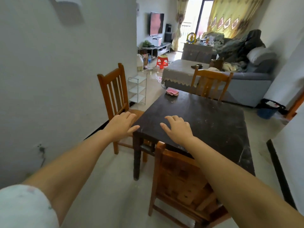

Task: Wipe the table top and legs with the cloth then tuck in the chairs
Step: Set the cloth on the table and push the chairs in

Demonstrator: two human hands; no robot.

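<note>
Reaching forward with fingers spread and nothing held, the left hand [122, 125] and right hand [178, 129] hover over the dark table [213, 122], the cloth [171, 92] lying at its far edge.

both hands [122, 125] [176, 129] hover open-fingered above dark table [205, 119], pink cloth [171, 92] far corner.

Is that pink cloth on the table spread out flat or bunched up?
Bunched up. The pink cloth lies as a small crumpled heap near the far edge of the dark table, not opened flat.
</note>
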